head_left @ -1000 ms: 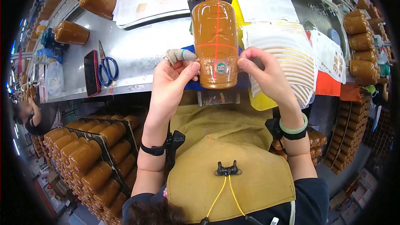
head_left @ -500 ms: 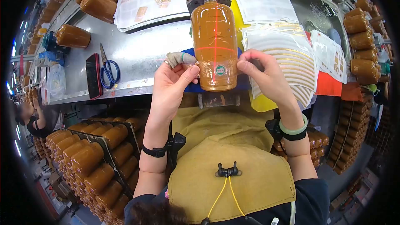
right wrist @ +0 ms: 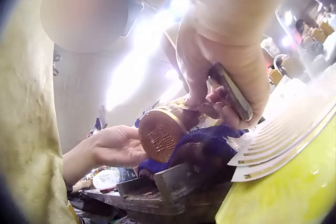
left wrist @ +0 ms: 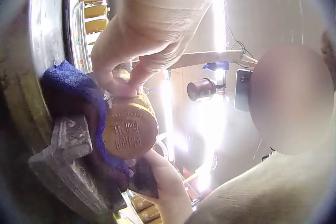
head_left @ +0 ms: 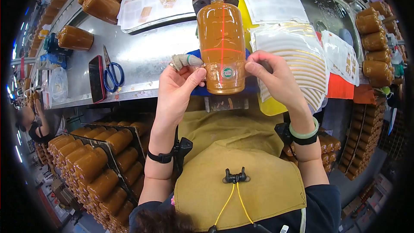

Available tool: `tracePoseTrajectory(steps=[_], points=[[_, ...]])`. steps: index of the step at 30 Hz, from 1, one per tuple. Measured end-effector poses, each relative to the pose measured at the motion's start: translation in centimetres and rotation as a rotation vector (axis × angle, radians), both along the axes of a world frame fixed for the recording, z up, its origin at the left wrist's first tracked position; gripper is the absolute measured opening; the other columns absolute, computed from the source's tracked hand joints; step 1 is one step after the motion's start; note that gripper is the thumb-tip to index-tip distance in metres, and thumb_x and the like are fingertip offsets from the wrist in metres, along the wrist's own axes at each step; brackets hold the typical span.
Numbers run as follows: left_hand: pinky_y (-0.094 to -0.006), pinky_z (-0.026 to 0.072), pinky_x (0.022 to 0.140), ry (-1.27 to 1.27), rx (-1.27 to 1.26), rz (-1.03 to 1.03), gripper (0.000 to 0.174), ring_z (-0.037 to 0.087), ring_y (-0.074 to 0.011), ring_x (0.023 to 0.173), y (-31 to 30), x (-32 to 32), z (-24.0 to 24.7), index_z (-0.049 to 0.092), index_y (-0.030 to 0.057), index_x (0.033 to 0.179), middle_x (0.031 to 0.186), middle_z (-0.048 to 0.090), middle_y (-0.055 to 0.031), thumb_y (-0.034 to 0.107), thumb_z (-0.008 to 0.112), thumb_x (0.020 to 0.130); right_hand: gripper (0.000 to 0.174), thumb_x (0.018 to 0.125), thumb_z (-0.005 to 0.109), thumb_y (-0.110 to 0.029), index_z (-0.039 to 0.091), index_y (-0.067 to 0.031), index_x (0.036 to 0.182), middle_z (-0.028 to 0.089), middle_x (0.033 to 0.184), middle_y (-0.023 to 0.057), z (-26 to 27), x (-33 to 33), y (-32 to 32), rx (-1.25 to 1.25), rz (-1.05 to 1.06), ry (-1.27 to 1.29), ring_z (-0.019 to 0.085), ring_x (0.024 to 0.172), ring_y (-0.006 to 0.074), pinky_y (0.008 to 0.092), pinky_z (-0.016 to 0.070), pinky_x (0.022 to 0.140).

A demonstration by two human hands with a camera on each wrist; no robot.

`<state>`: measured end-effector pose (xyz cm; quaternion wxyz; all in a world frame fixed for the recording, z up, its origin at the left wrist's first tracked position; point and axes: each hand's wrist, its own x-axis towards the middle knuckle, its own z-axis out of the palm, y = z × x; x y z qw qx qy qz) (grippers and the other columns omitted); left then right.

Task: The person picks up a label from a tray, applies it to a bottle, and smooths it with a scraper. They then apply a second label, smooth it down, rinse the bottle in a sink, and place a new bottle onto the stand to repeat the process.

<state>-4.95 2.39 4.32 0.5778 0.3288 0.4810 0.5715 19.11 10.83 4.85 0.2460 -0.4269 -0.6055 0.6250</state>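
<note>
Centre: amber-brown glazed bottle [head_left: 222,39] lying on blue cloth [head_left: 196,89], steel tabletop [head_left: 146,51] | left hand [head_left: 179,88]: curled fingers pinching bottle's base edge | right hand [head_left: 274,75]: fingers pinching opposite edge

Bottle [head_left: 222,39] glossy amber, smooth (glazed look); cloth [left wrist: 71,85] blue, fuzzy; table [head_left: 146,51] brushed metal.
</note>
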Motion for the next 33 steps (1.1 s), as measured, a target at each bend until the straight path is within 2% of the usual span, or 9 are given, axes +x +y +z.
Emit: tracePoseTrajectory(steps=[22,24,27,33], points=[[-0.026,0.0521,0.079,0.009,-0.003,-0.002,0.02,0.061,-0.0099,0.088,-0.03,-0.1,-0.12,0.062,0.0017,0.116,0.1,0.067,-0.0037,0.005,0.07,0.099,0.022,0.1,0.066,-0.018,0.07,0.004,0.103,0.069,0.091,0.0024,0.01,0.01,-0.05,-0.007,-0.009,-0.005,0.059,0.089,0.0082,0.0279,0.0493,0.085],[-0.0261,0.0524,0.079,0.002,0.004,-0.012,0.019,0.062,-0.0099,0.09,-0.09,-0.14,-0.23,0.062,0.0014,0.116,0.101,0.068,-0.004,0.005,0.07,0.099,0.017,0.102,0.067,-0.017,0.067,0.0001,0.104,0.064,0.095,-0.0035,-0.16,0.15,0.01,0.012,0.012,-0.011,0.057,0.09,0.0051,0.0237,0.0471,0.084],[-0.0263,0.0526,0.08,0.009,0.0,0.0,0.019,0.062,-0.01,0.09,-0.1,-0.1,-0.27,0.061,0.0015,0.116,0.102,0.068,-0.0041,0.005,0.07,0.099,0.017,0.102,0.067,-0.017,0.067,0.0001,0.104,0.063,0.094,-0.0041,0.42,0.1,0.13,0.003,0.024,-0.096,0.055,0.089,0.0046,0.0233,0.046,0.082],[-0.0265,0.0527,0.08,0.004,-0.001,0.002,0.018,0.062,-0.0101,0.091,-0.17,-0.07,-0.28,0.061,0.0018,0.115,0.104,0.068,-0.0045,0.005,0.07,0.099,0.017,0.102,0.067,-0.017,0.067,0.0001,0.102,0.062,0.094,-0.0045,0.07,0.2,0.21,0.033,0.038,-0.095,0.054,0.088,0.0045,0.0229,0.0453,0.081]])
